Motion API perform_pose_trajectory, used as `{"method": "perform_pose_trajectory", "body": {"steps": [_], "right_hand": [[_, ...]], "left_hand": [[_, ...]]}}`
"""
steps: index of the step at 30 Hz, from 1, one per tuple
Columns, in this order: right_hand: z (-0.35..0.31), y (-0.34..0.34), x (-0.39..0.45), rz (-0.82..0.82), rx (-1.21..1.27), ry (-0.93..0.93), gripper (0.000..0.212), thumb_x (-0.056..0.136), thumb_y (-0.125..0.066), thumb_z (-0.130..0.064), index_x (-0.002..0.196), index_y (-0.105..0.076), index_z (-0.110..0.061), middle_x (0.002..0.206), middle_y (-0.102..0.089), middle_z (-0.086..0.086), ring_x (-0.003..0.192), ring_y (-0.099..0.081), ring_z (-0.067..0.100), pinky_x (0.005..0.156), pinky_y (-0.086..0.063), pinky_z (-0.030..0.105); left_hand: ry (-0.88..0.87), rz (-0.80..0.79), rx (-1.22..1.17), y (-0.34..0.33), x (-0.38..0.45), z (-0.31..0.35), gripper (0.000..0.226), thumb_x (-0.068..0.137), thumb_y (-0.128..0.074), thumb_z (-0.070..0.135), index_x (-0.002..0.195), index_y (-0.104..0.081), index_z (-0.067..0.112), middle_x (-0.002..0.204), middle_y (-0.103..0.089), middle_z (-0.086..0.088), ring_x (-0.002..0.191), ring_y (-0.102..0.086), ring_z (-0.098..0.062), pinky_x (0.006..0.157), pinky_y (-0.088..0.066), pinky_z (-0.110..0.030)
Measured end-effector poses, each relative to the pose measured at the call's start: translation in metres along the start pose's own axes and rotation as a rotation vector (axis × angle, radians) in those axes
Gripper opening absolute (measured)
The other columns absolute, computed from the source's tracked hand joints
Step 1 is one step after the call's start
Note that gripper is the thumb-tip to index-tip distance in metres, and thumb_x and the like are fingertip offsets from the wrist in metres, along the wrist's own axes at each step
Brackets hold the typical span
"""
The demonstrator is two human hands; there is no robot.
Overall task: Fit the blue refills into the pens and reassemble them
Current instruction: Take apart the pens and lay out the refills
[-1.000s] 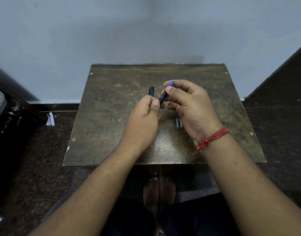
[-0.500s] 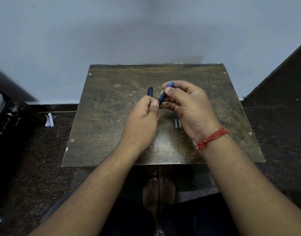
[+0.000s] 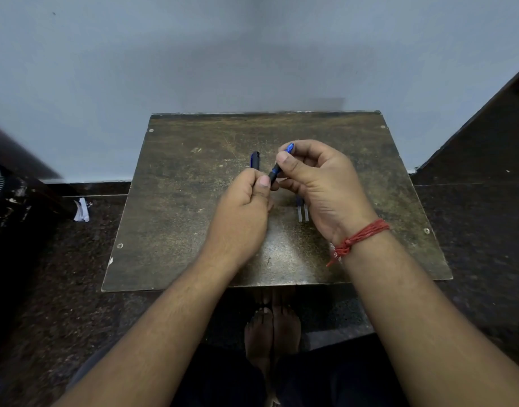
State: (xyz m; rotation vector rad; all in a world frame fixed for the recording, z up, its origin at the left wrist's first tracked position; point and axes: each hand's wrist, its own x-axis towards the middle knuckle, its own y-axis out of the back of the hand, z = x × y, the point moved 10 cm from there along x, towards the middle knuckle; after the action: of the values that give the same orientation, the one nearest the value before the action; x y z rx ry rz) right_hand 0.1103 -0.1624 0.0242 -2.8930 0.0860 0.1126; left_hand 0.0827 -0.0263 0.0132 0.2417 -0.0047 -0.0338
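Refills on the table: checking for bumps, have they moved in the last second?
No. The refills keep their place against the near edge of the table; only the camera shifted slightly.

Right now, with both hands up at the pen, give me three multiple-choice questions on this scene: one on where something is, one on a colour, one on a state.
1. Where do the two clear refill ends lie?
A. on the floor
B. on the brown table, beside the right hand
C. in the left hand

2. What colour is the thread on the right wrist?
A. red
B. green
C. white

3. How is the blue pen held?
A. lying free on the table
B. by the left hand alone
C. gripped by both hands

Answers: 1 B, they rest on the tabletop by the right palm; 2 A, red strands wrap the wrist; 3 C, fingers of both hands curl round it.
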Motion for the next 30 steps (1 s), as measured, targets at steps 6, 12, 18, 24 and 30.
{"method": "perform_pose_trajectory", "body": {"steps": [6,12,18,24,30], "right_hand": [[0.0013,-0.0001,-0.0003,-0.009,0.054,-0.039,0.022,0.09,-0.069,-0.003,0.111,-0.068,-0.008,0.101,-0.075,0.015,0.087,-0.072,0.019,0.082,-0.06,0.038],[-0.0012,0.0033,-0.0014,0.046,-0.072,0.01,0.01,0.087,-0.075,-0.01,0.095,-0.069,-0.011,0.08,-0.071,0.002,0.077,-0.067,0.018,0.078,-0.057,0.042],[-0.0027,-0.0035,-0.0019,-0.02,0.069,-0.02,0.028,0.093,-0.057,0.003,0.12,-0.06,-0.005,0.1,-0.077,0.013,0.094,-0.073,0.024,0.083,-0.059,0.037],[-0.0003,-0.0002,-0.0019,0.032,0.007,-0.013,0.019,0.09,-0.071,-0.008,0.106,-0.062,-0.009,0.09,-0.07,0.004,0.082,-0.068,0.019,0.076,-0.058,0.036],[-0.0008,0.0046,0.0006,0.039,-0.019,0.011,0.012,0.09,-0.067,-0.005,0.096,-0.071,-0.015,0.086,-0.074,0.0,0.082,-0.068,0.017,0.074,-0.055,0.032]], "left_hand": [[0.009,-0.009,-0.029,0.0001,0.0,-0.0019,0.032,0.098,-0.04,0.042,0.093,-0.06,0.018,0.056,-0.049,0.015,0.045,-0.037,-0.001,0.048,-0.03,-0.027],[-0.01,0.0,-0.009,-0.0009,-0.0002,0.0012,0.032,0.098,-0.039,0.04,0.093,-0.059,0.015,0.055,-0.048,0.016,0.045,-0.036,0.0,0.05,-0.028,-0.029],[-0.028,0.001,0.026,-0.0013,-0.0013,0.0044,0.029,0.103,-0.04,0.033,0.095,-0.06,0.013,0.055,-0.049,0.019,0.047,-0.038,0.002,0.048,-0.03,-0.018],[-0.012,0.005,0.021,0.0,-0.0007,0.0033,0.028,0.105,-0.04,0.03,0.095,-0.059,0.013,0.054,-0.049,0.018,0.046,-0.038,0.001,0.05,-0.029,-0.024],[-0.006,-0.003,-0.013,-0.0007,-0.0009,0.003,0.031,0.101,-0.039,0.035,0.095,-0.059,0.012,0.056,-0.047,0.015,0.046,-0.036,0.0,0.05,-0.028,-0.027]]}}
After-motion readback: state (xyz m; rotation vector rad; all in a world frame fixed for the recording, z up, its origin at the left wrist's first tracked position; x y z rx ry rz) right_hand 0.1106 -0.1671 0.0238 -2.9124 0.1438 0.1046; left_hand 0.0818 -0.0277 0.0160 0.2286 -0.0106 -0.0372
